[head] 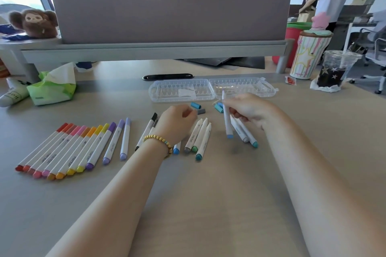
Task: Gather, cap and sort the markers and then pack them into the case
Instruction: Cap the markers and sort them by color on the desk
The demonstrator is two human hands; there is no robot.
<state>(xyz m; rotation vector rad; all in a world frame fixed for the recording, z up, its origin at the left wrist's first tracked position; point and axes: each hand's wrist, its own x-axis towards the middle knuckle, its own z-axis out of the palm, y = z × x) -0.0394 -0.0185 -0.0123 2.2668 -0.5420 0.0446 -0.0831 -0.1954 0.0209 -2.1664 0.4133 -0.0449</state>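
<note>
Toward the desk's left edge, the capped markers (69, 148) are laid in a fanned row running red to purple, with two lilac ones just beside them. Near the centre, the left hand (177, 125) is seen with fingers curled over the desk (208, 204); a grey cap (201, 111) lies at its fingertips, though whether it is pinched cannot be told. Three uncapped markers (199, 137) lie touching one another just right of that hand. A light-blue marker (226, 117) is pinched upright in the right hand (248, 108), bare tip raised. Loose blue caps (218, 107) lie just beyond, before the open clear case (213, 89) toward the far edge. It is judged that capping is in hand: the cap matching the barrel's end colour should be chosen and pressed on squarely.
</note>
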